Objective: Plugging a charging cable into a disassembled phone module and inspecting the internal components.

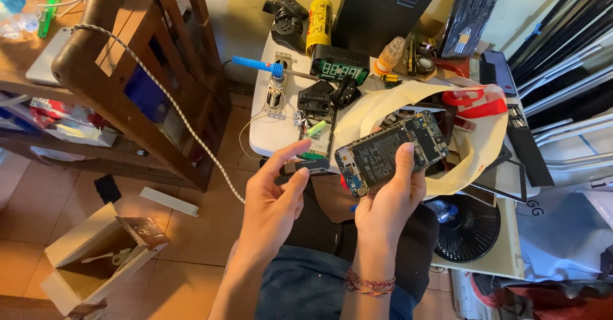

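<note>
The right hand (389, 195) pinches an opened phone (391, 152) above the lap, just in front of the white tabletop (265, 135). The left hand (271, 202) pinches a small dark part (306, 165), maybe a clip. Holding the phone by its edges should keep it steady.

Left hand (271, 198) half-curled, index extended, right hand (389, 195) gripping, thumb up

Glossy opened phone (391, 152); smooth white plastic table (268, 138).
</note>
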